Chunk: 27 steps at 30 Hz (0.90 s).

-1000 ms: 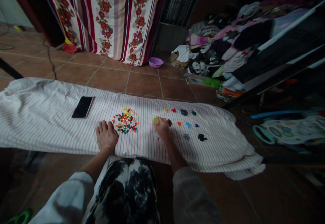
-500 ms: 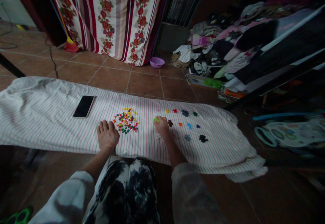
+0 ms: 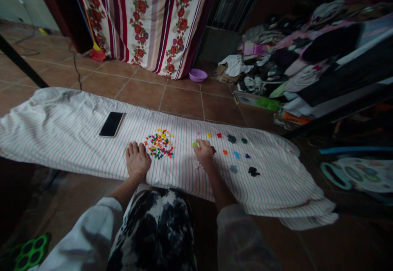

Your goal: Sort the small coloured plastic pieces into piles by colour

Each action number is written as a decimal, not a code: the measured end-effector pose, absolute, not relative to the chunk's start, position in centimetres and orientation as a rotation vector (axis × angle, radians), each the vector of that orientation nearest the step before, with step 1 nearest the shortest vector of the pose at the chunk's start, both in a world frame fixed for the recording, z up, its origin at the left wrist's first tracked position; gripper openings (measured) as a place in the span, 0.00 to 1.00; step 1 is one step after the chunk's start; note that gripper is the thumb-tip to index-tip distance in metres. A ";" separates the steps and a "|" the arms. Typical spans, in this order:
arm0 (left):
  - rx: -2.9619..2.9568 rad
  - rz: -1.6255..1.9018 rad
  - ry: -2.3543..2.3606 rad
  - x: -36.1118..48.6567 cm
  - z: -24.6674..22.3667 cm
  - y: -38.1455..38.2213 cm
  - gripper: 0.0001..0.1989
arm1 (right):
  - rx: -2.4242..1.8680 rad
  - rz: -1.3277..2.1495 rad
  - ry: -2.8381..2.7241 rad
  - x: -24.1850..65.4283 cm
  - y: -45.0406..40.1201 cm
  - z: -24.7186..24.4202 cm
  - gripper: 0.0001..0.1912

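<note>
Head view: draped bench (image 3: 270,189), left hand (image 3: 138,159) and right hand (image 3: 203,151) low upon it.
I see the left palm down, fingers a little spread, just beside the mixed pile (image 3: 159,143); the right is narrowed at the green bits (image 3: 195,144), between that pile and the other colours, though I can't tell whether it grips any. I judge the bits light, stiff, easily scattered, best pinched by their edges between fingertips.

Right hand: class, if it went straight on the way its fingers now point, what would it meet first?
The green pieces, right at the fingertips of the right hand; they seem to be touching, though the contact is too small to be sure of.
</note>
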<state>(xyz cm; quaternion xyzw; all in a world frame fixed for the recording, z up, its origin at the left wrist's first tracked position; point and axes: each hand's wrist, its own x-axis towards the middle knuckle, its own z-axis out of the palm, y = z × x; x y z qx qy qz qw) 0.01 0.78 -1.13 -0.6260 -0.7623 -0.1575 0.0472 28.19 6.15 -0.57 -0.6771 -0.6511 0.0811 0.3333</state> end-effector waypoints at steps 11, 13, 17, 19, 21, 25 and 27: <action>-1.908 -0.520 -2.319 0.0 -1.3 0.8 0.23 | -1.328 0.424 -2.238 16.5 5.3 1.3 0.11; -1.905 -0.522 -2.303 0.0 -1.3 0.8 0.22 | -1.298 0.403 -2.328 14.6 5.5 1.7 0.12; -1.904 -0.516 -2.306 -0.1 -1.5 0.9 0.22 | -1.348 0.375 -2.425 12.6 6.1 2.1 0.11; -1.904 -0.516 -2.319 -0.1 -1.6 0.9 0.22 | -1.374 0.364 -2.445 12.3 6.4 2.0 0.11; -1.903 -0.523 -2.330 -0.1 -1.6 1.0 0.23 | -1.386 0.344 -2.453 12.3 6.8 1.9 0.11; -1.912 -0.542 -2.338 -0.1 -1.4 0.9 0.22 | -1.372 0.327 -2.486 12.3 7.2 1.8 0.11; -1.919 -0.552 -2.337 -0.1 -1.4 0.9 0.22 | -1.369 0.323 -2.499 12.1 7.3 1.9 0.11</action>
